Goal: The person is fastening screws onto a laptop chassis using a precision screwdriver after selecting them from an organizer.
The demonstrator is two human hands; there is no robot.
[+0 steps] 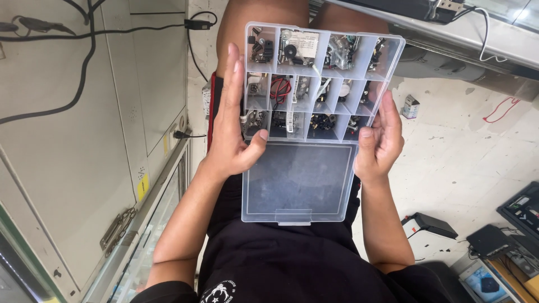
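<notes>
Clear plastic compartment box [314,78], lid [297,179] hanging open, sits above the person's lap, left hand [233,132] and right hand [382,137] fingers clamped on its side edges.

My left hand [234,120] and right hand [382,132] flank the clear plastic compartment box [317,78], whose open lid [297,179] lies flat over my lap, so the way in from above stays free. The thin dividing walls and the small metal and black parts [292,50] crowd each cell, leaving little room for fingers. To my left the grey metal cabinet [73,157] with black cables [84,62] stands close; to my right the pale floor [466,146] lies open.
</notes>
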